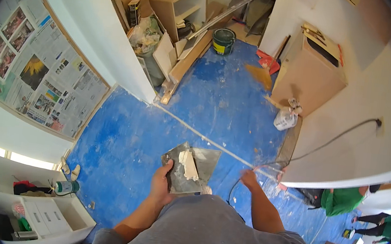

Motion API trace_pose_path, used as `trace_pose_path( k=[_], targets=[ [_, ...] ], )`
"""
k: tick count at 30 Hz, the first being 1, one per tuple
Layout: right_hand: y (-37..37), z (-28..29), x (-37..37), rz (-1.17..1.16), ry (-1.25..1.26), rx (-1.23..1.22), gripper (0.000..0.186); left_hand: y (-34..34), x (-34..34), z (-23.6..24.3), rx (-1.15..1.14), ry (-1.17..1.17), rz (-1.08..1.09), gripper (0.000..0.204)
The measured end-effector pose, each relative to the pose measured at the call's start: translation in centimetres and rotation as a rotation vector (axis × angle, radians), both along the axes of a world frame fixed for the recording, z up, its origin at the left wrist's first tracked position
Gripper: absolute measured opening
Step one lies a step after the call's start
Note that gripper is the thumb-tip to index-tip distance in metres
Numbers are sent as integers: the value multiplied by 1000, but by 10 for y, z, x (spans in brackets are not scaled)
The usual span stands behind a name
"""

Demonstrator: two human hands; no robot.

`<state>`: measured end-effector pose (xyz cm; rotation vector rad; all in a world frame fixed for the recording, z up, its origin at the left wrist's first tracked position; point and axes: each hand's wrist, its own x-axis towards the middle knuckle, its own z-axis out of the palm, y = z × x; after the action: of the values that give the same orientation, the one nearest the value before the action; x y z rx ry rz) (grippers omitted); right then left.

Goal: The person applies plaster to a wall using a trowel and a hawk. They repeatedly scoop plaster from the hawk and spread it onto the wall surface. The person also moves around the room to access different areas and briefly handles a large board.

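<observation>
In my left hand are flat grey metal putty blades, two wide sheets that seem to overlap at an angle. The thumb presses on the left sheet's edge. A thick strip of cream-coloured putty lies across the metal. My right hand is out to the right, its fingers curled and somewhat blurred. A dark power cord runs from the wall at the right down to this hand and continues below it toward my body; the fingers look closed round it.
Blue sheeting covers the floor, crossed by a pale strip. Ahead are a dark green bucket, a broom, a wooden cabinet and a white bag. Boards line the left. People in green stand far right; drawers lie lower left.
</observation>
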<state>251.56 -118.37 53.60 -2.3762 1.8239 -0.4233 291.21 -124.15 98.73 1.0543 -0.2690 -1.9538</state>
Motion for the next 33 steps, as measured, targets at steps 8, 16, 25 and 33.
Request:
trace_pose_path(
  k=[8, 16, 25, 33],
  targets=[
    [-417, 184, 94, -108, -901, 509, 31, -265, -11, -67, 115, -3, 20, 39],
    [-429, 4, -108, -634, -682, 760, 8, -599, -18, -41, -26, -51, 69, 37],
    [-546, 20, -132, -1256, -967, 1340, 25, -863, -77, -39, -104, -132, 116, 40],
    [-935, -189, -239, -49, 64, 770, 28, -1047, -190, -128, 108, -301, 141, 37]
  ],
)
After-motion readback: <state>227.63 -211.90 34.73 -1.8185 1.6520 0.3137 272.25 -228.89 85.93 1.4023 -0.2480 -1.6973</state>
